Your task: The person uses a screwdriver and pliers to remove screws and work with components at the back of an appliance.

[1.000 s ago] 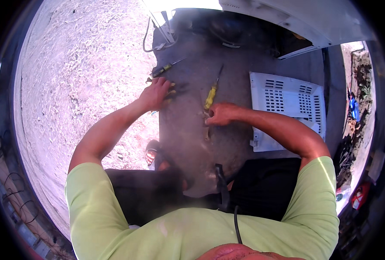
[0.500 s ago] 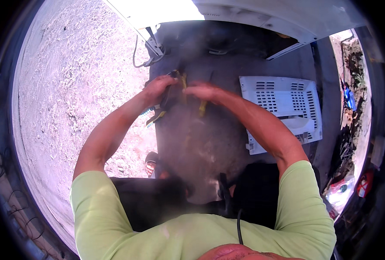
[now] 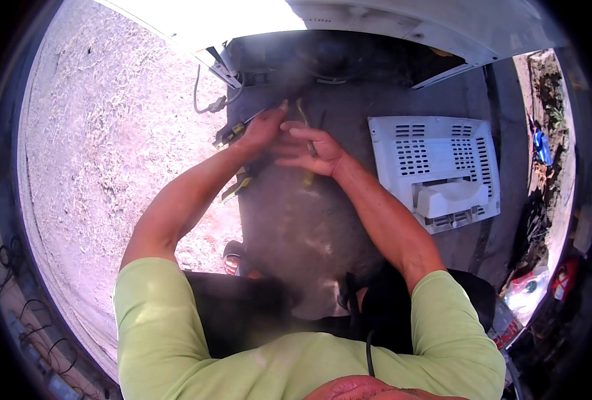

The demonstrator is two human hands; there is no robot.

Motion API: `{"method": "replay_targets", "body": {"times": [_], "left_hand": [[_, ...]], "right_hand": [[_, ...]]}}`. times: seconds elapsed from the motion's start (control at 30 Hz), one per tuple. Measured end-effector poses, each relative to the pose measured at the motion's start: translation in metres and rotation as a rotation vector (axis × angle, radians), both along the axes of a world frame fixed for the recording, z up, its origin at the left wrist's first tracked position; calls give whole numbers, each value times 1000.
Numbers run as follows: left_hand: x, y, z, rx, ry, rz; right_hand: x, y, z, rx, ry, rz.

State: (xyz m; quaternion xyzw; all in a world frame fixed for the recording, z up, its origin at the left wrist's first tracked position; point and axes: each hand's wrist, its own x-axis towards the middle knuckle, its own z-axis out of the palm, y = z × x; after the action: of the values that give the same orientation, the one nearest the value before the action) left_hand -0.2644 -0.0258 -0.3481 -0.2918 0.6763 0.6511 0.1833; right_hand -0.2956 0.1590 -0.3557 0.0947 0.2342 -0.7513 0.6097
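Observation:
My left hand (image 3: 264, 129) is closed near the top of the dark surface, with a small yellow tip at its fingertips; what it grips is mostly hidden. Just right of it, my right hand (image 3: 315, 150) has its fingers stretched out and apart, pointing toward the left hand. A thin yellow strip (image 3: 301, 110) stands out above the right hand. Below that hand shows a yellow handle (image 3: 309, 178), partly covered. Beside the left wrist lies a black-and-yellow tool (image 3: 227, 136). Another yellow-and-dark tool (image 3: 237, 187) rests at the surface's left edge. Haze blurs this area.
A large white casing (image 3: 389, 27) with a dark hollow underside stands across the top. To the right lies a white slotted panel (image 3: 436, 170). A cable (image 3: 206, 109) hangs at the casing's left corner. Bright rough ground (image 3: 103, 147) stretches left; a sandalled foot (image 3: 232, 259) shows below.
My right hand has opened its fingers and turned beside the left hand. The left hand has moved slightly right, and the black-and-yellow tool now shows beside its wrist.

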Motion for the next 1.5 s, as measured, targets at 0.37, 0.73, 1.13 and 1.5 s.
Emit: {"method": "replay_targets", "body": {"times": [0.37, 0.73, 1.13, 1.5], "left_hand": [[5, 12, -11, 297, -86, 138], [10, 26, -5, -190, 10, -243], [2, 19, 43, 94, -152, -178], [16, -11, 8, 49, -149, -220]], "right_hand": [[-14, -10, 2, 274, 273, 190], [25, -30, 7, 951, 1003, 237], [-4, -14, 10, 694, 780, 191], [-25, -8, -2, 1065, 1233, 266]]}}
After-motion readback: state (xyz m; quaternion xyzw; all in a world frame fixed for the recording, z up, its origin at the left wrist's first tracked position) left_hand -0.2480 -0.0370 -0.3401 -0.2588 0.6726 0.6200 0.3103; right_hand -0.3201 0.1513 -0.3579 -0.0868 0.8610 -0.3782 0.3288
